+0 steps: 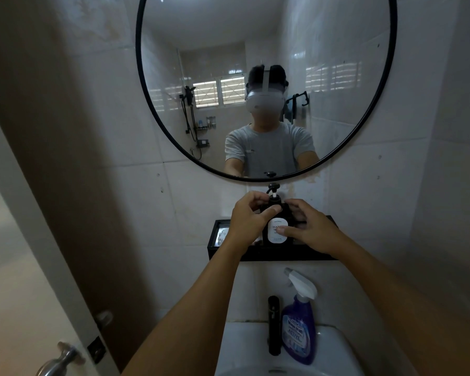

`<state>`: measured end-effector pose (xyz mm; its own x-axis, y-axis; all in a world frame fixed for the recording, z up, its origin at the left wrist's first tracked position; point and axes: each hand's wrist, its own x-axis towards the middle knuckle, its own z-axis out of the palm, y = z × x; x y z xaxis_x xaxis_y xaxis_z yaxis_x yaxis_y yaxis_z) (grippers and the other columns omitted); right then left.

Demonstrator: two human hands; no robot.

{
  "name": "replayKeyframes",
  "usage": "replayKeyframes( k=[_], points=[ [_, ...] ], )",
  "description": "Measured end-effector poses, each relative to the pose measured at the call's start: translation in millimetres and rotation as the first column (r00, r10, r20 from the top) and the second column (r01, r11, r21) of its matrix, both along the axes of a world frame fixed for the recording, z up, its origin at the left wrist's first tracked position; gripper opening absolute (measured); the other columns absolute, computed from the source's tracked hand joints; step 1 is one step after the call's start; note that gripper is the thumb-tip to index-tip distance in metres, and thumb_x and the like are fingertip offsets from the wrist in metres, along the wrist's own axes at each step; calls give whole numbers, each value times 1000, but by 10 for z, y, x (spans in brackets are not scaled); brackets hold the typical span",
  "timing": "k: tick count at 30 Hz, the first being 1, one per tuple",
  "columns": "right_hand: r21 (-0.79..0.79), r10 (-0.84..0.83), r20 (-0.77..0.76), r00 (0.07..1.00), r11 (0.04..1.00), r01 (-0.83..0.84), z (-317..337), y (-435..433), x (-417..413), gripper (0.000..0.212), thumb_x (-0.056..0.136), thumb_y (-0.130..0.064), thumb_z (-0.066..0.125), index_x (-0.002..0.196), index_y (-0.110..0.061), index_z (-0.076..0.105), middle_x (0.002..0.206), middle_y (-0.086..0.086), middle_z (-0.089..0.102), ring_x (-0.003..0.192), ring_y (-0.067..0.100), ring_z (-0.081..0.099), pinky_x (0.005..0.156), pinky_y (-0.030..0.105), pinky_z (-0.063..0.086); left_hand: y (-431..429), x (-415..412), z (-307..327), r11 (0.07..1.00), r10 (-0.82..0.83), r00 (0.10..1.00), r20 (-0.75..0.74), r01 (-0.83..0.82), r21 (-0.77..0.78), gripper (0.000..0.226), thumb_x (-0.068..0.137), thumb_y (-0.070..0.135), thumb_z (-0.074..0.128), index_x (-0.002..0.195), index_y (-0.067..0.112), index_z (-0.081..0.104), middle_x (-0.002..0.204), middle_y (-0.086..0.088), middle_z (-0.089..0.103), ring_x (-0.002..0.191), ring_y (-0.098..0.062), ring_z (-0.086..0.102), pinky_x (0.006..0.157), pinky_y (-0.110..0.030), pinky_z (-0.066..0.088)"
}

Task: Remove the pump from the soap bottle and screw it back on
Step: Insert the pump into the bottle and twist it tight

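Note:
A black soap bottle (275,238) with a white label stands upright on a black wall shelf (282,253) below the mirror. Its black pump (273,191) sticks up from the neck, with a short white stem showing under the head. My left hand (248,217) pinches the pump collar at the bottle's neck with thumb and fingers. My right hand (308,229) wraps the bottle's body from the right, thumb across the label. The lower part of the bottle is partly hidden by my hands.
A round black-framed mirror (266,85) hangs above the shelf. Below stand a purple spray bottle (300,321) and a black tap (274,325) on a white sink (244,348). A door with a metal knob (60,359) is at the lower left.

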<state>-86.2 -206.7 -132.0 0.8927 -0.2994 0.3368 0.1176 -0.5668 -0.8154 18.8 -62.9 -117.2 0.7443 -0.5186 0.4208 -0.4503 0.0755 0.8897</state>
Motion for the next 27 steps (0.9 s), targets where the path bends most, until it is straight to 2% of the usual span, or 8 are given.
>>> replayKeyframes(
  k=[4, 7, 9, 11, 14, 21, 24, 27],
  points=[
    [-3, -3, 1, 1000, 1000, 3, 1, 5, -3, 74, 77, -32, 79, 140, -25, 41, 136, -7, 52, 121, 6, 51, 103, 32, 45, -1, -4, 14, 1000, -2, 1000, -15, 2, 0, 24, 87, 12, 74, 109, 6, 68, 107, -11, 74, 102, -21, 71, 90, -29, 57],
    [-4, 0, 2, 1000, 1000, 0, 13, 12, -10, 71, 78, -31, 79, 138, -25, 42, 130, -9, 54, 118, 5, 53, 101, 29, 46, -2, -19, 27, 1000, -26, 999, -28, 27, 7, 23, 93, 5, 63, 115, 6, 70, 111, -11, 75, 104, -19, 71, 88, -22, 55],
    [-10, -2, 0, 1000, 1000, 2, 17, 11, -15, 71, 78, -31, 78, 138, -25, 42, 129, -11, 53, 117, 4, 53, 100, 28, 46, -3, -23, 31, 999, -39, 998, -40, 39, 4, 26, 94, 6, 62, 119, 6, 70, 113, -11, 75, 108, -21, 71, 91, -24, 56],
    [-15, 0, -1, 1000, 1000, 0, 11, 7, -16, 72, 78, -32, 79, 139, -25, 42, 131, -12, 52, 118, 4, 53, 101, 29, 45, -2, -28, 24, 999, -41, 997, -64, 41, -10, 30, 91, 13, 69, 120, 7, 68, 114, -10, 75, 109, -21, 71, 97, -33, 57],
    [-15, 3, -4, 1000, 1000, -3, 1, -7, -5, 75, 76, -35, 79, 140, -26, 41, 140, -6, 52, 124, 8, 52, 105, 36, 46, -11, -34, 15, 1000, -28, 997, -72, 28, -12, 34, 85, 22, 77, 114, 9, 67, 111, -8, 74, 108, -21, 71, 98, -40, 57],
    [1, 5, 0, 1000, 1000, -5, 8, 5, -12, 73, 78, -31, 79, 140, -24, 41, 138, -5, 53, 119, 4, 52, 99, 26, 45, -40, -45, 13, 1000, 4, 999, -39, -5, -7, 26, 82, 19, 79, 104, 11, 68, 104, -6, 73, 103, -21, 70, 95, -38, 57],
    [5, 10, -1, 1000, 1000, -10, 11, 1, -11, 71, 78, -31, 78, 139, -26, 42, 135, -7, 53, 117, 3, 53, 97, 24, 45, -39, -49, 20, 1000, -21, 999, -34, 21, 2, 19, 89, 12, 71, 108, 9, 71, 106, -8, 75, 104, -21, 71, 95, -36, 57],
    [-1, 14, 3, 1000, 1000, -14, 17, 6, -19, 70, 79, -30, 78, 139, -27, 42, 129, -12, 53, 115, 2, 53, 96, 23, 44, -21, -64, 32, 999, -50, 998, -26, 50, 10, 24, 93, 8, 63, 115, 8, 72, 111, -8, 76, 107, -18, 72, 96, -31, 56]
  ],
)
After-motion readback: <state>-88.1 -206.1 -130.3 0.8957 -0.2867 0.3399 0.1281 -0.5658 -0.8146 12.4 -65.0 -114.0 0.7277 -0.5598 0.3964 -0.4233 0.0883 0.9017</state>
